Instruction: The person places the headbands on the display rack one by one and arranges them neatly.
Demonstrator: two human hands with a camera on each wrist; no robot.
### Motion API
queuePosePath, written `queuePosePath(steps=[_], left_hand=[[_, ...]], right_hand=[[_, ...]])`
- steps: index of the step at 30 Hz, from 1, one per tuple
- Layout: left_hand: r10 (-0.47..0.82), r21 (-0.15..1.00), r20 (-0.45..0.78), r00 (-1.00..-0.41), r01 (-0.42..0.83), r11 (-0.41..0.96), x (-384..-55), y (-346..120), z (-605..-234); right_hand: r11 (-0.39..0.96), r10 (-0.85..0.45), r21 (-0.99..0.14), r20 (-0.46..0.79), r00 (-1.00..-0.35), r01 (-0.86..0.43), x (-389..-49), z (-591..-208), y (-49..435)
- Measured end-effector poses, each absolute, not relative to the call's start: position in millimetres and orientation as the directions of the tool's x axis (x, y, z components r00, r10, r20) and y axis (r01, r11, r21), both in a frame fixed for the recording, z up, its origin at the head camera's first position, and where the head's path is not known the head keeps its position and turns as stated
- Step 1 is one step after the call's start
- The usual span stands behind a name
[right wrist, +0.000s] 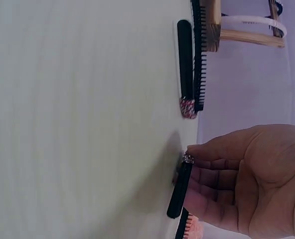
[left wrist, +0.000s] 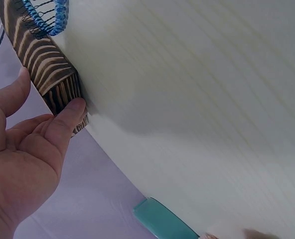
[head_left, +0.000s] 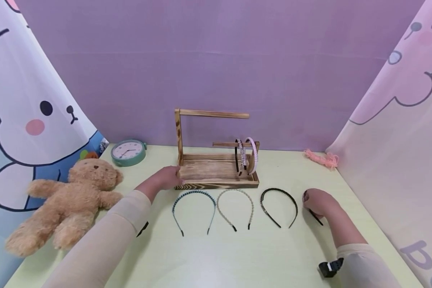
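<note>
Currently, a dark headband (right wrist: pixel 181 188) is held in the right hand (head_left: pixel 320 201), and a wooden rack (head_left: pixel 205 171) is gripped by the left hand (head_left: pixel 167 178).
At the right end of the row on the table (head_left: pixel 219 264), the held headband is pinched between thumb and fingers at its glittery part, its visible leg slanted, its black tip pointed toward the near right. The rack's near left corner is clasped between thumb and fingers; its long axis is set left to right, with the upper bar's (head_left: pixel 212 114) free end pointed right and the lower bar's (head_left: pixel 223 144) left, where headbands (head_left: pixel 243 154) are hung. Between the hands, a blue headband (head_left: pixel 193 192), a pale beaded headband (head_left: pixel 253 209) and a black headband (head_left: pixel 279 189) are laid, arches turned toward the rack, tips toward the person.
</note>
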State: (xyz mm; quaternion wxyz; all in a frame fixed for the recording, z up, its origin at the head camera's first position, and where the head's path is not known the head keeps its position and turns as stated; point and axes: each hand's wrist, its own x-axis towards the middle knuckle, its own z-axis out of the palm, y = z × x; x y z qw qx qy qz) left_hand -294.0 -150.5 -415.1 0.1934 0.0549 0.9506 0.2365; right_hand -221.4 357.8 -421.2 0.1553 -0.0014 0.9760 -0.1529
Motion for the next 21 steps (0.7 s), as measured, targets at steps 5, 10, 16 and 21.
queuePosePath(steps=[5, 10, 16, 21], left_hand=[[0.188, 0.469, -0.347, -0.919, 0.004, 0.883, -294.0, -149.0, -415.2], [0.185, 0.469, -0.346, -0.920, 0.001, 0.883, -293.4, -149.0, -414.6], [0.189, 0.461, -0.345, -0.920, 0.009, 0.887, -293.0, -149.2, -414.0], [0.198, 0.457, -0.338, -0.920, 0.023, 0.889, -293.4, -149.8, -414.8]], right_hand=[[0.970, -0.081, -0.242, -0.193, -0.978, -0.032, -220.1, -412.4, 350.3], [0.972, -0.108, -0.219, -0.110, -0.988, -0.082, -215.9, -393.4, 340.6], [0.964, -0.136, -0.234, -0.022, -0.991, -0.127, -208.6, -370.0, 325.0], [0.951, -0.161, -0.268, 0.005, -0.987, -0.156, -198.1, -354.7, 311.1]])
